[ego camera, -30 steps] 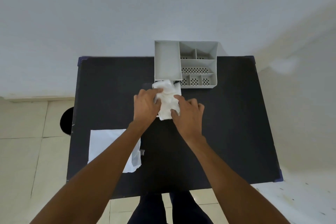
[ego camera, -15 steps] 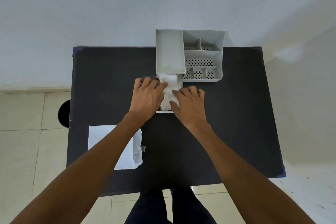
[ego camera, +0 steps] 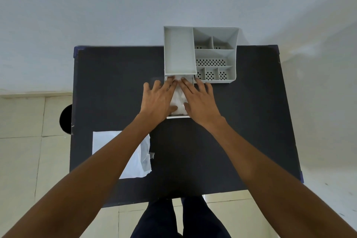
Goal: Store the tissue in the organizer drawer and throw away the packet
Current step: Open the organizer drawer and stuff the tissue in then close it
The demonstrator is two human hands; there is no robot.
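Observation:
A grey organizer [ego camera: 215,54] stands at the far middle of the black table [ego camera: 241,121]. Its drawer [ego camera: 178,116] is pulled out toward me. The white tissue [ego camera: 179,100] lies inside the drawer. My left hand [ego camera: 158,100] and my right hand [ego camera: 199,100] press flat on the tissue with fingers spread, fingertips close to the organizer's front. The empty white packet [ego camera: 108,145] lies at the near left of the table, partly hidden by my left forearm.
A dark round bin [ego camera: 66,120] sits on the tiled floor just left of the table. The organizer's open compartments show perforated bottoms. A white wall rises behind the table. My legs show below the table's near edge.
The tissue went from being held above the drawer to lying inside it. Both hands flattened and slid forward over it toward the organizer.

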